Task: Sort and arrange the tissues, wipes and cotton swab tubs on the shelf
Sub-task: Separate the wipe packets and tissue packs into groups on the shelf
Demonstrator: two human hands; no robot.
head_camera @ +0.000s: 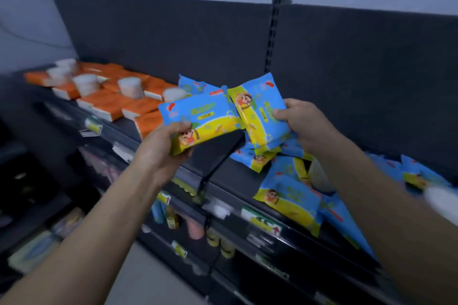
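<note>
My left hand (164,148) grips a blue-and-yellow wipes pack (203,119) by its lower left end, above the dark shelf (230,181). My right hand (303,122) grips a second wipes pack (260,116) by its right edge, tilted upright, just over a loose pile of the same packs (288,195). Orange tissue packs (109,104) lie in rows on the shelf's left part. Several white cotton swab tubs (130,86) stand on and among them. A pale tub (319,176) shows partly between the wipes packs behind my right forearm.
A dark back panel with a slotted upright (273,30) rises behind the shelf. Price tags (262,221) line the front edge. Lower shelves hold small bottles (195,228) and other goods. More wipes packs (418,176) lie at the far right.
</note>
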